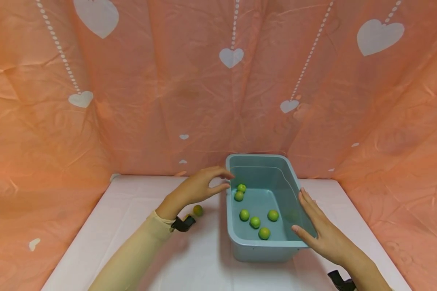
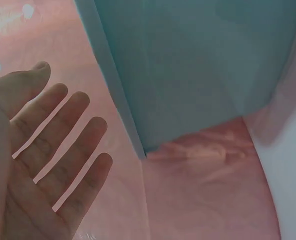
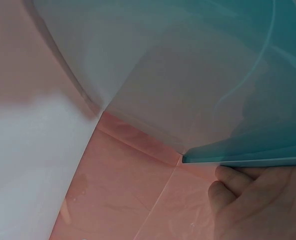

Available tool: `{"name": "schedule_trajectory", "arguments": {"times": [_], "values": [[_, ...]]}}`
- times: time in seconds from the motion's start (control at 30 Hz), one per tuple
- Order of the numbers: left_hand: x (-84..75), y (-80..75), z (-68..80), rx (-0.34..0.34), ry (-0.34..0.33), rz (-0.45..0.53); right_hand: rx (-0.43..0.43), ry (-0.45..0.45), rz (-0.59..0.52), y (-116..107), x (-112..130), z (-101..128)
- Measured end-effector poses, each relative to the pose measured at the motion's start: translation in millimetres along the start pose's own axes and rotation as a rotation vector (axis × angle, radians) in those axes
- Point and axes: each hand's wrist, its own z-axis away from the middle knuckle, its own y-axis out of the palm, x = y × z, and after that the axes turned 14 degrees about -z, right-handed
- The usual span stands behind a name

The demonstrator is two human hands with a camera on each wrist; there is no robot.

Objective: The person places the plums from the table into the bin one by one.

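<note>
At the tub (image 1: 262,161), your right hand (image 1: 322,234) lies flat on its wall; your left hand (image 1: 198,188) hovers open. Steady it so the limes (image 1: 255,222) stay in.

Head view: you look forward and down from the near side, over the bench (image 1: 204,258) to the far curtain.
Left wrist view: sits very close beside the tub's (image 2: 197,65) left outer wall.
Right wrist view: close under its right rim.
Shared: the tub.
</note>
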Motion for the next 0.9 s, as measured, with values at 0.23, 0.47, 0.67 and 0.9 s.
{"name": "schedule_trajectory", "arguments": {"times": [0.23,0.47,0.67,0.9], "values": [[11.1,-1.6,19.9,-0.042,-0.040,-0.053,-0.002,-0.007,-0.007,1,0,0],[24.5,0.3,39.9,-0.053,-0.099,-0.130,-0.005,0.001,-0.016,1,0,0],[34.0,5.0,58.1,-0.037,-0.126,-0.152,-0.007,0.000,-0.013,2,0,1],[44.0,13.2,75.5,0.002,-0.160,-0.168,-0.005,-0.001,-0.014,2,0,1]]}}
